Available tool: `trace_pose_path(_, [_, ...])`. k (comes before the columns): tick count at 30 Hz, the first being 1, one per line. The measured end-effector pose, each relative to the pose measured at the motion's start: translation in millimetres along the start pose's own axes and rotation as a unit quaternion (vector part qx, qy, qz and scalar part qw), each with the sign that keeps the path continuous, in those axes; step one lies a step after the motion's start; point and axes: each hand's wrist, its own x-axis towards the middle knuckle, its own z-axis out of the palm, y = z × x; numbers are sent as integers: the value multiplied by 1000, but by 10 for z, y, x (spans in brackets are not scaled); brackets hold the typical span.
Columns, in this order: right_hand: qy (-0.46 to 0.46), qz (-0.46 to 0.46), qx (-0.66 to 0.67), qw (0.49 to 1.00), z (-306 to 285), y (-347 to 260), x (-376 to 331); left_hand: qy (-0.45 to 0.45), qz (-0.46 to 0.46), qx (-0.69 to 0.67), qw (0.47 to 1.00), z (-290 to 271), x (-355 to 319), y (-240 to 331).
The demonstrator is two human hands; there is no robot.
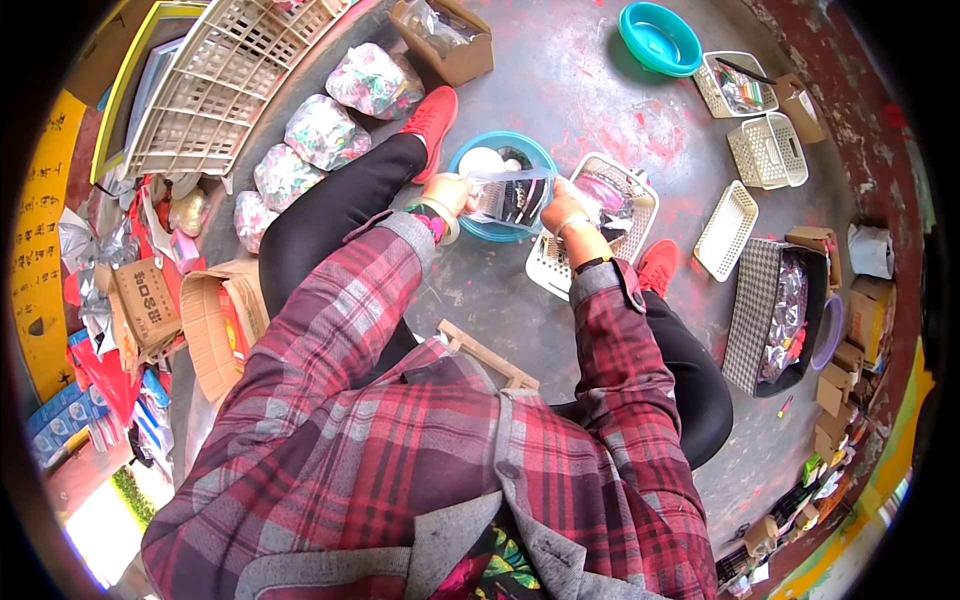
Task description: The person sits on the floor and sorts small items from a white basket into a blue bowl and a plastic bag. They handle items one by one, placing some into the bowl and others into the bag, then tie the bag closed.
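Observation:
Between my hands a clear plastic bag with dark contents is stretched out. My left hand closes on its left edge, and my right hand grips the right edge. Directly beneath the bag stands a round blue basin with white round items inside, partly covered by the bag. Beside my right hand is a white plastic basket holding packets with pink and dark parts. What exactly the bag contains is too small to tell.
Several filled floral plastic bags line the floor at left, near an open cardboard box. Teal basins and white baskets stand far right. A checked box sits at right. My red shoes flank the basin.

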Motion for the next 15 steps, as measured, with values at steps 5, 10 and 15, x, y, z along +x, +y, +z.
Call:
trace_pose_path(5, [-26, -27, -41, 998, -150, -59, -109, -3, -17, 34, 999, -5, -36, 113])
trace_pose_path(10, [-215, -30, 487, 846, -606, 360, -191, -19, -70, 19, 997, -10, -88, 151])
trace_pose_path(15, [-33, 93, 612, 784, -577, 1468, 0, -44, -83, -4, 996, 11, -96, 204])
